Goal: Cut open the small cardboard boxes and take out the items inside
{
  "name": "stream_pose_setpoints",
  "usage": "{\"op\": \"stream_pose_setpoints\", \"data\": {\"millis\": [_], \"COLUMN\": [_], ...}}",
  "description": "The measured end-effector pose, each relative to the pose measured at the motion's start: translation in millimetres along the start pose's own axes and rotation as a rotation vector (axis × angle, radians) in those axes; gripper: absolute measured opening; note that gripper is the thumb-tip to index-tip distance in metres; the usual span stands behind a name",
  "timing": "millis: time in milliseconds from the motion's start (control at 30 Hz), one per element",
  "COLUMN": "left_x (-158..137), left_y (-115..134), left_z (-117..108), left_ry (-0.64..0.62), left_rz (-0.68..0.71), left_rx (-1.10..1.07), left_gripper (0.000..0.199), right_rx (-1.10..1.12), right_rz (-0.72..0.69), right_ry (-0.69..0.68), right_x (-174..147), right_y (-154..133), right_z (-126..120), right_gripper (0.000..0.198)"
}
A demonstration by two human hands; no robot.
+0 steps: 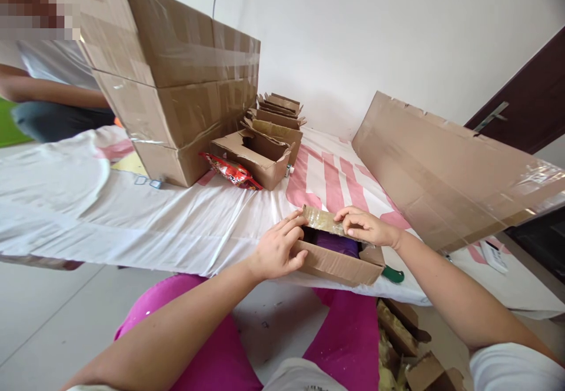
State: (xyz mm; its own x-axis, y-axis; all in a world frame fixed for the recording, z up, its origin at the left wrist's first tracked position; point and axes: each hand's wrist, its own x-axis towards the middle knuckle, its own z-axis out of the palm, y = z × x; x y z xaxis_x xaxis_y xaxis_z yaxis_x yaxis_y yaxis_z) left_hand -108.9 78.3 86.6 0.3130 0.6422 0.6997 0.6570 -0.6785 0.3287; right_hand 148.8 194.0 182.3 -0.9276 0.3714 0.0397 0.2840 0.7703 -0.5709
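A small cardboard box stands at the table's front edge with its top open. Something purple lies inside, its kind not clear. My left hand grips the box's left end, fingers by the far corner and thumb over the near wall. My right hand is closed on the raised far flap, which carries shiny tape. Beside the box's right corner, a green-handled tool pokes out, partly hidden.
Large taped cartons are stacked at left, with open small boxes and a red packet alongside. A big cardboard panel stands at right. Cardboard scraps lie below the table. Another person's arm shows at far left.
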Motion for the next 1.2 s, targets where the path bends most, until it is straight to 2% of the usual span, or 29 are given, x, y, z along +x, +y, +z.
{"op": "stream_pose_setpoints", "data": {"millis": [167,333,533,700,800,900,1033,1100,1200], "left_x": [-0.4,-1.3,-1.4,-0.7,0.2,0.6,-0.6,-1.4,-1.9], "left_y": [-0.8,-2.1,-2.6,-0.8,-0.1,-0.5,-1.2,-1.1,-0.4], "left_z": [0.8,3.0,0.3,-0.8,0.6,1.8,1.4,0.5,-0.7], "left_ry": [-0.006,-0.002,0.01,0.01,0.01,0.01,0.002,-0.002,-0.011], "left_rz": [-0.006,-0.003,0.009,0.0,-0.007,0.004,0.013,0.006,-0.008], "left_rx": [0.001,-0.005,0.002,-0.023,-0.031,-0.034,-0.021,-0.022,-0.035], "left_gripper": [0.015,0.015,0.016,0.015,0.014,0.014,0.014,0.014,0.014], "right_rx": [0.077,0.226,0.226,0.14,0.149,0.132,0.112,0.075,0.049], "right_rz": [0.047,0.024,0.034,0.219,0.255,0.304,0.533,0.684,0.845], "right_ry": [0.004,0.046,0.22,0.376,0.433,0.577,0.759,0.779,0.681], "right_x": [-8.5,-11.0,-20.1,-50.0,-63.9,-75.3,-104.4,-128.0,-167.7], "right_y": [-1.6,4.8,21.7,39.9,43.8,45.8,55.1,61.2,65.1], "right_z": [-3.8,-1.7,-0.7,-9.8,-10.7,-9.6,-5.9,2.4,29.7], "right_gripper": [0.028,0.035,0.045,0.027,0.036,0.035,0.041,0.043,0.04]}}
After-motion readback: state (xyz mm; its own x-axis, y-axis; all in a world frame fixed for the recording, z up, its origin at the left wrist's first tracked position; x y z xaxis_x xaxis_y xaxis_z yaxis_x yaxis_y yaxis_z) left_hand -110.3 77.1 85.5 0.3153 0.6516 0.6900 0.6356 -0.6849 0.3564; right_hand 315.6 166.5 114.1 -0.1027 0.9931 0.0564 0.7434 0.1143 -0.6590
